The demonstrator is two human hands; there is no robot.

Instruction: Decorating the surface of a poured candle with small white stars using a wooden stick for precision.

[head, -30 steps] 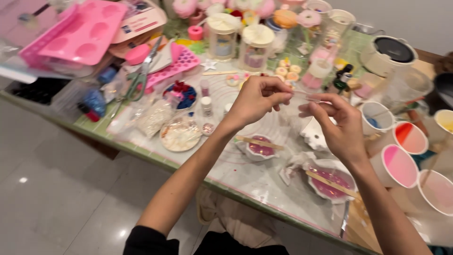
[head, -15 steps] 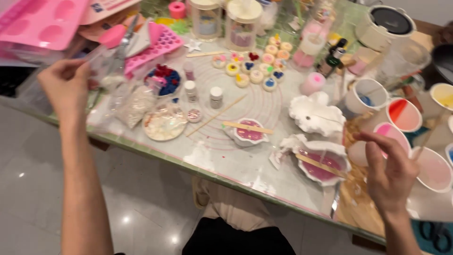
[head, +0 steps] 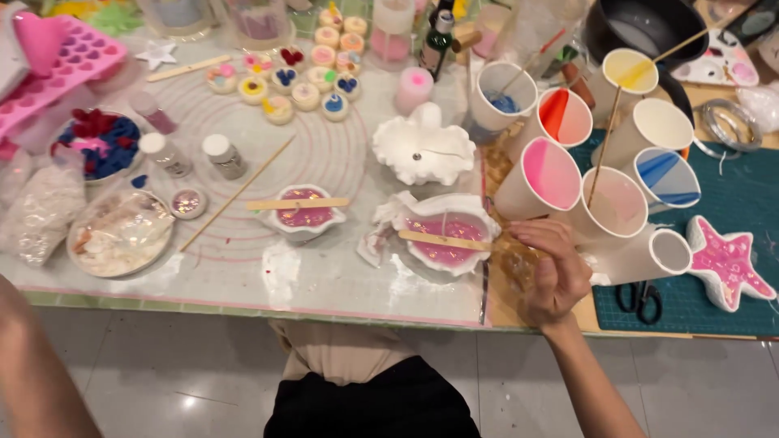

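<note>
From the head camera, the right hand (head: 554,276) rests at the near edge of the table, fingers curled loosely around nothing, the fingertips just beside the right end of a flat wooden stick (head: 445,240). This stick lies across a white shell-shaped mould (head: 442,231) filled with pink wax, and a thin wick stands up in the middle of it. I judge the step in hand is setting the wick straight while the wax is soft. Only the left forearm (head: 28,365) shows, at the lower left corner; the hand itself is out of the picture.

The next move, I think, calls for a light touch on the stick, so the wick stays upright and the wax does not spill.

A smaller shell mould (head: 302,212) with pink wax and its own stick sits to the left, and an empty white shell mould (head: 423,150) behind. Paper cups (head: 552,174) with coloured residue stand to the right.

The table (head: 243,276) is covered with a transparent sheet over a baking mat. Under it the floor (head: 162,373) has pale glossy tiles.
</note>
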